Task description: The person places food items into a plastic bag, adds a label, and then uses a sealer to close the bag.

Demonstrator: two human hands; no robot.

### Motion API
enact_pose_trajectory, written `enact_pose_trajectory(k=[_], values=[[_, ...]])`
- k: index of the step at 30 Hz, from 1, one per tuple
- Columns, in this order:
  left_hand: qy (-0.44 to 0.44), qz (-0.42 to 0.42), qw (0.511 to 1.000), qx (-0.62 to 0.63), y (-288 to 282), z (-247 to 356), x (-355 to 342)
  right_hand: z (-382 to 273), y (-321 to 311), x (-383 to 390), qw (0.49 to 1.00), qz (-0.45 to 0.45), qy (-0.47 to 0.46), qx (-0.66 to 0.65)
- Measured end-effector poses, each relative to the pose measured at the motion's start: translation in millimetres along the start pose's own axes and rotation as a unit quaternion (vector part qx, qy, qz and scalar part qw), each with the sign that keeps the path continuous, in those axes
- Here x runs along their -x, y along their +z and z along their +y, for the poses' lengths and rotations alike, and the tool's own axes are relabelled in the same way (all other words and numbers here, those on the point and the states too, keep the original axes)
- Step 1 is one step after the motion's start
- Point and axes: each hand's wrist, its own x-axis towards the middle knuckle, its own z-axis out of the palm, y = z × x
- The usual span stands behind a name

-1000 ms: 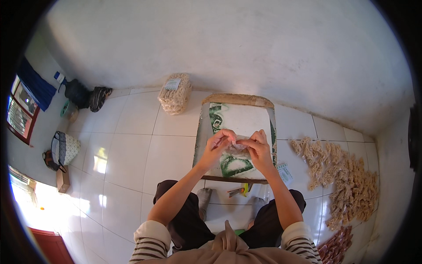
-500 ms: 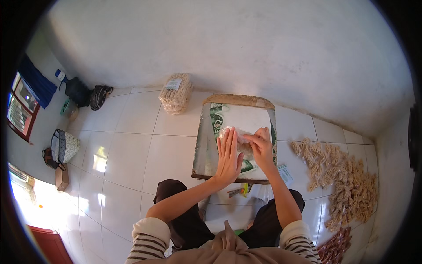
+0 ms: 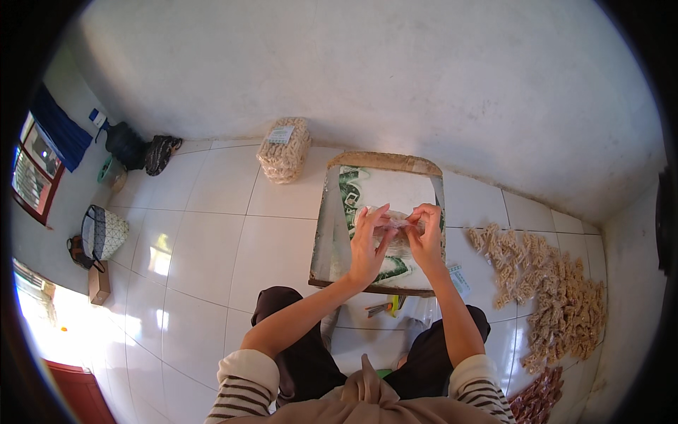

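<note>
Just now the left hand has gone from lying flat, fingers straight, along the clear plastic packet to curling at its upper edge, with thumb and forefinger apart; whether they grip the film, I cannot tell. The right hand keeps its fingertips pinched on the plastic. The packet lies on the table, between the hands, so the work seems to have passed from smoothing to handling the loose film. Knuckles and glare hide much of the packet, and its contents are unclear. Beyond the near edge, tools on the floor are partly covered, and reddish packets run into the dark rim.
</note>
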Motion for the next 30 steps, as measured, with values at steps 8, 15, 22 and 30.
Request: enact_pose_trajectory(k=[8, 15, 22, 30], values=[[-0.063, -0.021, 0.997, 0.046, -4.3, -9.8, -7.2, -27.6, 0.6, -9.0, 0.997, -0.03, 0.035, 0.058], [-0.138, -0.003, 0.969, 0.204, 5.2, -6.2, -6.1, -12.0, 0.4, -5.6, 0.981, -0.008, -0.096, 0.167], [-0.123, -0.002, 0.987, 0.105, 6.1, 6.7, -10.3, -9.5, 5.5, 3.2, 0.975, 0.083, -0.106, 0.177], [-0.026, 0.118, 0.973, 0.196, 18.9, -3.7, -8.4, -10.4, 12.6, 4.2, 0.963, 0.142, -0.136, 0.186]])
